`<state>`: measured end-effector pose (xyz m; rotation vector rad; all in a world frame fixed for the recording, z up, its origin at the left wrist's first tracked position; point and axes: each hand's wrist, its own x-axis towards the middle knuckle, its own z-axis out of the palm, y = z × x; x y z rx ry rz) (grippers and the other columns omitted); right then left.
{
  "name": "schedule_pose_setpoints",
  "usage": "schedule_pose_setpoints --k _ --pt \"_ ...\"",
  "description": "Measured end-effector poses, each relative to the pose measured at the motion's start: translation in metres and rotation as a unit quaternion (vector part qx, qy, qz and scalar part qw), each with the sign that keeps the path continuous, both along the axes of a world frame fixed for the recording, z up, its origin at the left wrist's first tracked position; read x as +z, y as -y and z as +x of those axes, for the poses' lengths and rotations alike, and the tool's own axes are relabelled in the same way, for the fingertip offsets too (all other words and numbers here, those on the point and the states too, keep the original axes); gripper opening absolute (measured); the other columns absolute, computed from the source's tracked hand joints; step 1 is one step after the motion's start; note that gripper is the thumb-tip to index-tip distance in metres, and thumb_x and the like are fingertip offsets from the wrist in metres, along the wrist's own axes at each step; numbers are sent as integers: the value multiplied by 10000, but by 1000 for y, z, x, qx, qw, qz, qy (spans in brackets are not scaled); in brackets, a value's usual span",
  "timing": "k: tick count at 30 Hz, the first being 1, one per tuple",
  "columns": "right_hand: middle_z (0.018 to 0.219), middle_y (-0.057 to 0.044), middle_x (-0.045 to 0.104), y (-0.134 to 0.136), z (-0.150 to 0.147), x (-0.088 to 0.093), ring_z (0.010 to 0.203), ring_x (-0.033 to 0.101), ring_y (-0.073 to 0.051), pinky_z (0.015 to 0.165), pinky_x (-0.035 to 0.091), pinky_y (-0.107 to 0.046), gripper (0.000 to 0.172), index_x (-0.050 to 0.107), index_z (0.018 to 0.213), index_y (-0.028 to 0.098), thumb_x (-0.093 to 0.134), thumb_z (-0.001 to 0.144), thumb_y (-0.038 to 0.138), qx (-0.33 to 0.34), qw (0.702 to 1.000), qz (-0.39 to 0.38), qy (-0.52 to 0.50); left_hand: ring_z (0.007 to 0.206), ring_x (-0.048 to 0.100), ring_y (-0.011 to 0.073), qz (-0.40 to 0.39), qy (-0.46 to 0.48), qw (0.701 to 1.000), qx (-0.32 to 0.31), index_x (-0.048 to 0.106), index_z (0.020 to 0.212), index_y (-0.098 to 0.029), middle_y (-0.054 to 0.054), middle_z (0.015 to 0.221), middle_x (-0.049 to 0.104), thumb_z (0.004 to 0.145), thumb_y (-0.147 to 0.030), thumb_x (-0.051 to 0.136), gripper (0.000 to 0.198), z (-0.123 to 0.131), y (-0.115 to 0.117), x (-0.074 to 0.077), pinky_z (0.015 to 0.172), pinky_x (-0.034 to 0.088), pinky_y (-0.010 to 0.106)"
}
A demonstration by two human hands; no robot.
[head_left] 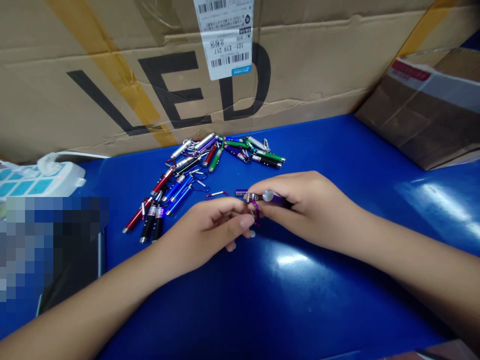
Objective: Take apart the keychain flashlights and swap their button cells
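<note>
My right hand (300,205) is closed on a dark purple piece with a round silver end (268,195). Its fingers hide most of the body, so its exact kind is unclear. From it hangs a small purple carabiner (256,214), beside a silver metal fitting (252,197). My left hand (221,222) meets the right one there, its thumb and curled fingers closed at the carabiner. Just behind the fingertips lie a purple keychain penlight (241,192) and a dark red carabiner (217,194).
Several penlights with carabiners, including a blue penlight (180,199) and a green penlight (216,161), lie heaped on the blue table (240,310). A large cardboard box (307,60) stands behind. A smaller box (420,115) is at right, a white power strip (63,180) at left.
</note>
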<state>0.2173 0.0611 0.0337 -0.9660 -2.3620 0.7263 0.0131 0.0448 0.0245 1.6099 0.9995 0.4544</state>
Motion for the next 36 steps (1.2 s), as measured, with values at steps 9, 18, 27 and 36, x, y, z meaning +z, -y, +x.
schedule_pose_setpoints --k 9,18,27,36 --pt "838 -38 670 7 -3 3 743 615 -164 590 394 -259 145 632 902 181 491 876 198 -50 983 81 156 519 490 63 20 -27 999 2 515 803 -190 -45 687 559 933 -410 466 260 9 11 2 476 388 186" --pt "848 -53 663 6 0 7 733 620 -188 575 372 -277 144 620 925 177 490 865 179 -51 965 98 236 565 401 86 40 -27 999 12 514 861 -192 -35 666 437 992 -432 300 347 7 14 0 483 353 203" --pt "847 -47 668 10 -4 11 723 614 -157 588 388 -251 119 614 885 167 496 873 179 -31 969 99 223 479 200 56 -200 172 964 38 385 757 -198 -75 603 289 961 -538 328 401 6 13 -9 407 197 152" --pt "845 -37 676 6 2 11 768 623 -144 658 432 -245 155 623 828 174 495 907 214 29 990 67 122 436 123 42 -294 224 928 54 303 651 -191 -92 537 223 875 -549 494 464 10 6 0 392 83 192"
